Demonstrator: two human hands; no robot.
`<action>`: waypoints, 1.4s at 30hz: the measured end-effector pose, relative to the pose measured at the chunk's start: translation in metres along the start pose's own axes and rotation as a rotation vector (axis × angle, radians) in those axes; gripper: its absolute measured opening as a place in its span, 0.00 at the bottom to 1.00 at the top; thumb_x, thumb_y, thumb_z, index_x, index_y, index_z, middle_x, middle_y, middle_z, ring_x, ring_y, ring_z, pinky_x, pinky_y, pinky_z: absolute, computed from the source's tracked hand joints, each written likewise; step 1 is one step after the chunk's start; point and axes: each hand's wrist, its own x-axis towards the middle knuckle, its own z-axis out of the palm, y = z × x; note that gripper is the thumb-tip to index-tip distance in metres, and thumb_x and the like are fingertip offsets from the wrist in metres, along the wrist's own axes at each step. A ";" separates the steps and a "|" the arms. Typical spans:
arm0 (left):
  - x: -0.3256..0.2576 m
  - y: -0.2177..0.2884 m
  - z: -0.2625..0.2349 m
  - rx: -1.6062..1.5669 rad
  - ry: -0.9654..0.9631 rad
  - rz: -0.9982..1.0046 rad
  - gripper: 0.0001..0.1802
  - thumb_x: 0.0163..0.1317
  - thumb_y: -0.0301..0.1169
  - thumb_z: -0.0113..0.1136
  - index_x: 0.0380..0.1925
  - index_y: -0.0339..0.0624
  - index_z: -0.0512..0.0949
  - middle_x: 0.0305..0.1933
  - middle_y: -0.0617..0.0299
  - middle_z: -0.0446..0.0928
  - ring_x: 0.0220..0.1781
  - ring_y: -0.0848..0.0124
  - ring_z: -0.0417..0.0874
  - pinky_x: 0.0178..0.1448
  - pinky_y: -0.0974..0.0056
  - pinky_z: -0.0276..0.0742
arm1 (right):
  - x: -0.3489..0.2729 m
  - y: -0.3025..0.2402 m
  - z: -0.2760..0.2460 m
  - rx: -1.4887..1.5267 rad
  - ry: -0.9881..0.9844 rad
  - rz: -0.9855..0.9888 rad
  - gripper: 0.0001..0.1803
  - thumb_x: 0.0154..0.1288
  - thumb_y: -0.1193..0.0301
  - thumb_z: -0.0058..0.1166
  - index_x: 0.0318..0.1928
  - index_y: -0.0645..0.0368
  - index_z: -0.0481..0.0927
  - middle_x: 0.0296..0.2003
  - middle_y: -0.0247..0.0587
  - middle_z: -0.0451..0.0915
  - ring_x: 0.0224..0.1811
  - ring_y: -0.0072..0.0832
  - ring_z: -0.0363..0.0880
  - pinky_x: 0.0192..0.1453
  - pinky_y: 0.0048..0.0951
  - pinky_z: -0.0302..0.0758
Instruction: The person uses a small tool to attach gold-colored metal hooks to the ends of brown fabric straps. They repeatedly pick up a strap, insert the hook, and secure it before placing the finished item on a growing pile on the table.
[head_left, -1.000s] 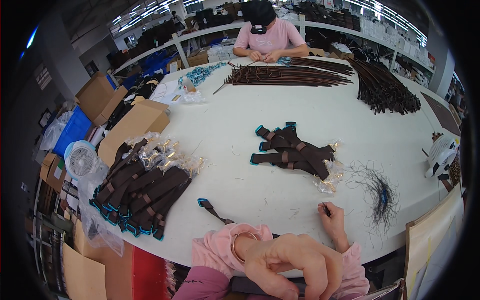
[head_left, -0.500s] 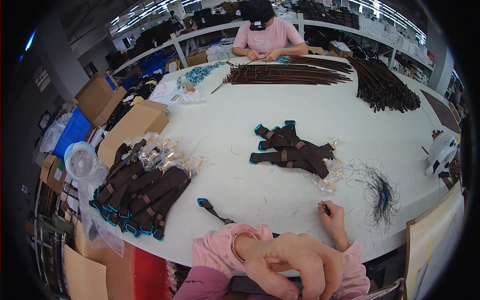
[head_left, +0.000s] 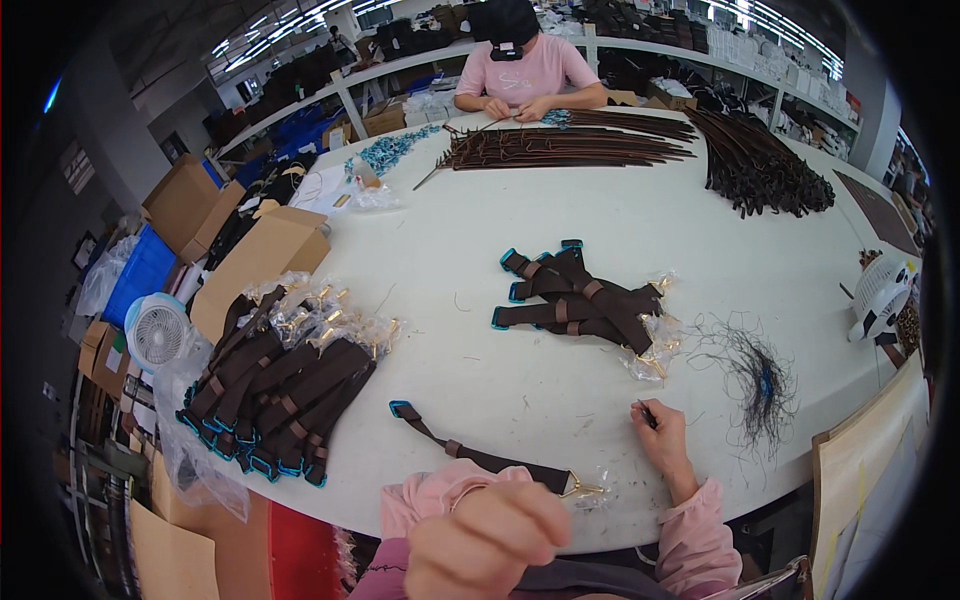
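Close in front, at the lower middle, my left hand (head_left: 490, 535) is raised with its fingers bent; motion smears it, and whether it holds anything does not show. My right hand (head_left: 664, 440) rests at the table's near right, closed round a small dark tool (head_left: 648, 414) that mostly hides in the fingers. Just beyond my left hand lies a dark brown webbing strap (head_left: 500, 465), with a teal buckle (head_left: 402, 409) at its left end and a gold hook (head_left: 582, 487) in clear plastic at its right. Farther off, several similar straps (head_left: 590, 302) are crossed in a pile.
A larger heap of straps (head_left: 290, 395) covers the table's left side. Loose dark threads (head_left: 762, 385) lie right of my right hand. White fans (head_left: 158, 332) stand at both sides. Across the white table (head_left: 440, 235), a co-worker (head_left: 530, 75) handles thin brown strips (head_left: 570, 148).
My left hand has moved left and toward me, uncovering the strap's right end and gold hook. My right hand keeps its place and its hold; the view has shifted slightly.
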 end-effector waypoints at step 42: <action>0.040 -0.117 -0.225 1.556 -0.518 -0.365 0.13 0.55 0.24 0.57 0.41 0.40 0.76 0.38 0.59 0.78 0.43 0.65 0.77 0.49 0.64 0.69 | 0.000 -0.017 0.010 -0.633 -0.207 -0.402 0.24 0.50 0.68 0.57 0.51 0.51 0.70 0.24 0.39 0.77 0.26 0.37 0.79 0.27 0.36 0.73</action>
